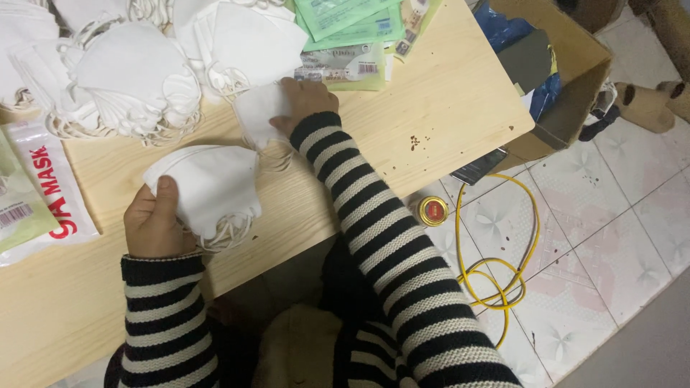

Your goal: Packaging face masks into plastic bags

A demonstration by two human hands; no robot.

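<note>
Two hands grip masks: left hand clutches a stack; right hand pinches one mask, fingertips hidden.

The tabletop is pale wood with a fine straight grain and a matt, unvarnished look. The folded white mask under the left hand is soft, matt, fibrous cloth, as is the second mask beneath the right hand. The mask heap at the far left corner shares that dull fabric. Green packets at the far edge are glossy plastic film. The sleeves are ribbed knit. The floor tiles are smooth and faintly shiny; the yellow cable looks like slick plastic.
</note>
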